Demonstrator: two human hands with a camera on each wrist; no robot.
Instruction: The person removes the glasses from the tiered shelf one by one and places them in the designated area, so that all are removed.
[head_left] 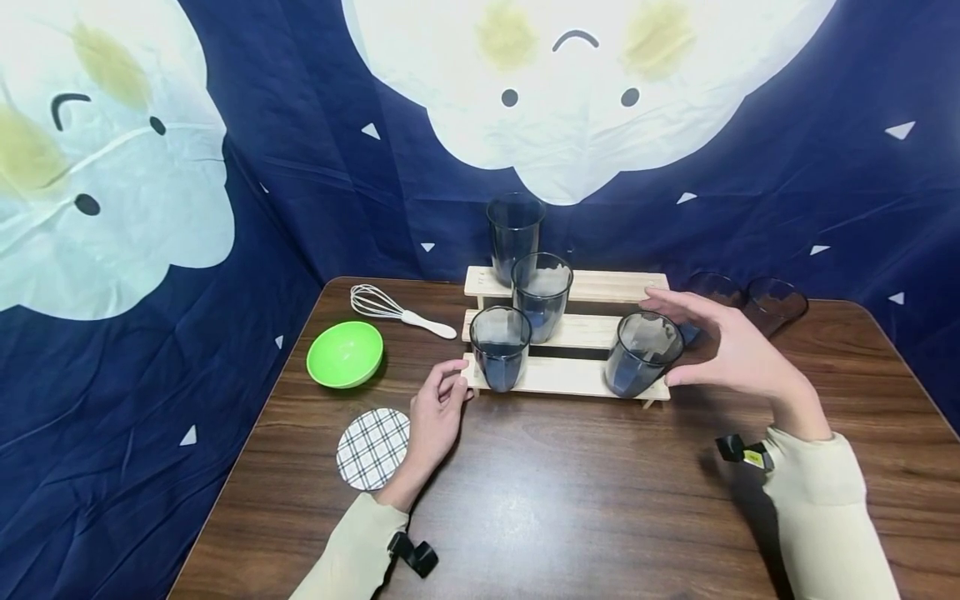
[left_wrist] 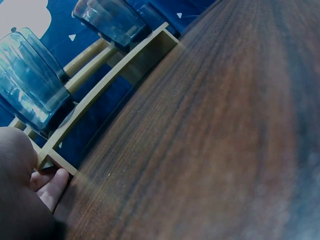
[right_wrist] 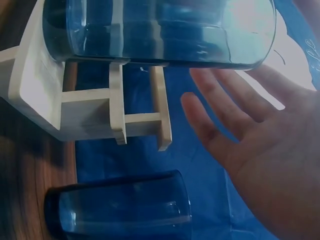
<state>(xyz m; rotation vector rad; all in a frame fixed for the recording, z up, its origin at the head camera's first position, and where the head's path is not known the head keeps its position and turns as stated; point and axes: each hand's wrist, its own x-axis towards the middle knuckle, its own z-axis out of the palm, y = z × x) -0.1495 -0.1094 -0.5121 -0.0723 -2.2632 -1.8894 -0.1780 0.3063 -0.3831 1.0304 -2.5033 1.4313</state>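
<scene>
A three-step wooden rack [head_left: 570, 377] stands on the table with tinted drinking glasses on it. My left hand [head_left: 437, 414] grips the left end of its lowest step, fingertips by the leg in the left wrist view. On that step, one glass [head_left: 501, 354] stands at the left and another glass [head_left: 643, 354] at the right. A third glass [head_left: 542, 300] is on the middle step, and a further glass [head_left: 516, 237] on the top step. Beside the right-hand glass, my right hand [head_left: 731, 346] has its fingers spread and thumb apart; whether it touches the glass, I cannot tell.
Two more tinted glasses stand on the table behind my right hand, one glass [head_left: 776, 304] partly covered by it. To the left lie a white-handled whisk [head_left: 401, 314], a green bowl [head_left: 345, 355] and a checked round coaster [head_left: 371, 450]. Blue cloth [head_left: 300, 167] hangs behind the table.
</scene>
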